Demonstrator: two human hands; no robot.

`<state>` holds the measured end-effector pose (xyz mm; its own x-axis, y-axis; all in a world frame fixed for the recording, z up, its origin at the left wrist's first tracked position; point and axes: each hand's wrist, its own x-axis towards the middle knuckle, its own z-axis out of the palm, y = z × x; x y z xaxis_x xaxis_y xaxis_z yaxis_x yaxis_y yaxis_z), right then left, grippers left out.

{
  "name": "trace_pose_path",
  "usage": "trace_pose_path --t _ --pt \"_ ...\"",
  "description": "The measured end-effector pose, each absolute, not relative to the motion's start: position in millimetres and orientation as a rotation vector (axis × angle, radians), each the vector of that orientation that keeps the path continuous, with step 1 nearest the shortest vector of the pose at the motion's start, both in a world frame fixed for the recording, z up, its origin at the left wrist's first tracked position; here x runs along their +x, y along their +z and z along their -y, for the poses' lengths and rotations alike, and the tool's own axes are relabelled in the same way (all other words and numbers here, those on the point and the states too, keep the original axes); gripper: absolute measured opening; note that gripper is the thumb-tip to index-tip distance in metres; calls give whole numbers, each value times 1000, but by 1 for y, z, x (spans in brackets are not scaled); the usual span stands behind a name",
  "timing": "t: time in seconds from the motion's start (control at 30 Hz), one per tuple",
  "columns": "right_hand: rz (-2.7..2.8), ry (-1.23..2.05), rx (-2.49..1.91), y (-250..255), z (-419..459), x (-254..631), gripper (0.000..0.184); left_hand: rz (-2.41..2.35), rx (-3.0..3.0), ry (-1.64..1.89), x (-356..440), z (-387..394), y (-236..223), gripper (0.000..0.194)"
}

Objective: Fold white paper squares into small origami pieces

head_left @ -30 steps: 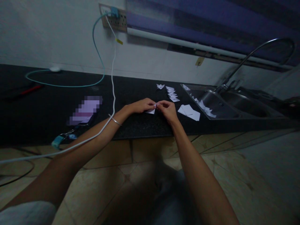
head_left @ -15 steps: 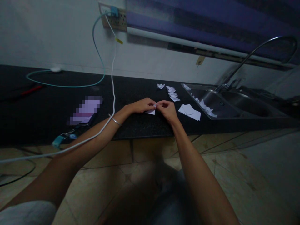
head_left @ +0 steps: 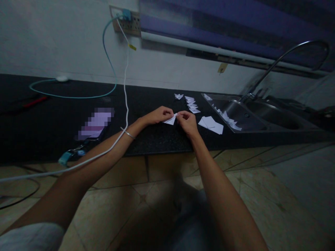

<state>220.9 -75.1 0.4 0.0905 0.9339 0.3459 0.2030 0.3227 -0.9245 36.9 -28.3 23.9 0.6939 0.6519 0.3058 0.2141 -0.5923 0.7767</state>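
Note:
A small white folded paper (head_left: 171, 120) lies on the dark countertop (head_left: 162, 141) between my hands. My left hand (head_left: 159, 115) pinches its upper left side, fingers curled. On the right, my right hand (head_left: 187, 122) grips the upper right corner between thumb and fingers. Beside my right hand is a loose stack of white paper sheets (head_left: 211, 125). Behind it stand a row of folded paper shapes (head_left: 192, 104), close together, and one single folded paper boat (head_left: 179, 96) to their left.
More folded papers (head_left: 227, 119) line the left edge of the metal sink (head_left: 251, 120), under a curved faucet (head_left: 281, 57). A phone (head_left: 95, 123), blurred out, lies left with a teal strap (head_left: 65, 157). A white cable (head_left: 126, 94) hangs across my left forearm from the wall outlet (head_left: 133, 24).
My hands have moved slightly apart along the paper's top edge, and more of the folded paper shows between them. The stack and the row of shapes stay put.

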Motion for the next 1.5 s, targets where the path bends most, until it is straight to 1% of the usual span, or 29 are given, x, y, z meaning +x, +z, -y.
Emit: trace_pose_path --t 0.2,0.3,0.53,0.8,1.1,1.23,1.33,1.5 --pt "1312 746 -1095 -2 73 224 18 -766 2211 866 42 29 19 15" --pt "1378 708 -1049 -1 75 223 21 -797 2244 892 43 29 18 16" --pt "1387 670 -1101 4 79 221 27 -784 2358 868 44 31 18 20" --pt "1344 637 -1113 2 79 222 28 -754 2391 875 44 30 16 24" --pt "1366 668 -1122 3 81 221 31 -763 2433 845 42 32 18 22" --pt "1369 708 -1096 2 79 221 28 -734 2381 837 42 32 16 23" --pt "1343 729 -1103 -1 75 223 25 -677 2237 800 44 30 16 28" --pt "1220 703 -1084 -7 67 228 34 -728 2013 919 43 26 19 33"
